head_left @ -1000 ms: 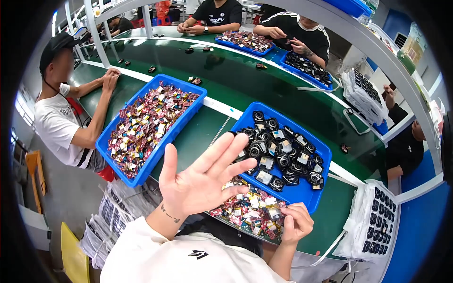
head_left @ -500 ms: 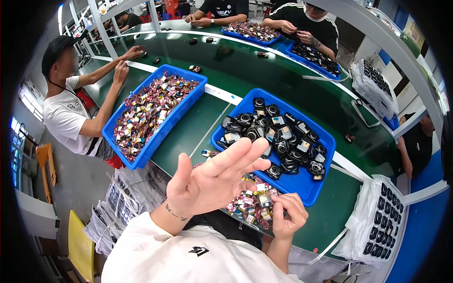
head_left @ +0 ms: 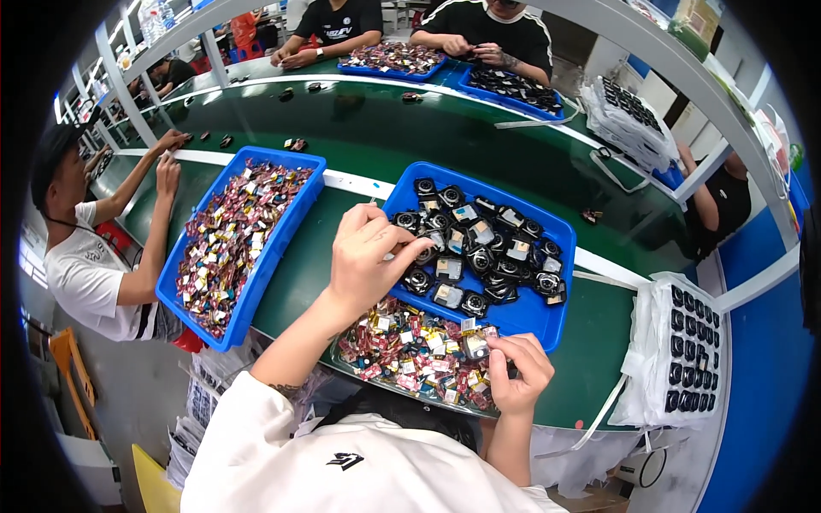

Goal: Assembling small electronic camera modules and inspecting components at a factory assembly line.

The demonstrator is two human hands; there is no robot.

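Observation:
My right hand [head_left: 522, 372] pinches a small dark casing with a pale face [head_left: 475, 344] above a heap of small parts wrapped in pink, white and yellow [head_left: 402, 346]. My left hand [head_left: 368, 256] is closed with thumb and fingertips together, raised between that heap and a blue tray [head_left: 560, 321] of black watch-like casings [head_left: 479, 256]. A thin tip shows just above its knuckles, too small to name. Several casings in the tray have round dials, others pale squares.
A second blue tray [head_left: 239, 321] of pink-wrapped parts stands to the left, beside a co-worker [head_left: 103, 256]. A green conveyor [head_left: 342, 128] carries scattered small units beyond a white rail. White-wrapped trays of black casings [head_left: 684, 359] stack at the right. Two people work across the belt.
My left hand has gone from spread fingers to a closed pinch, moving left and uncovering the heap. My right hand keeps its casing. The whole view has shifted.

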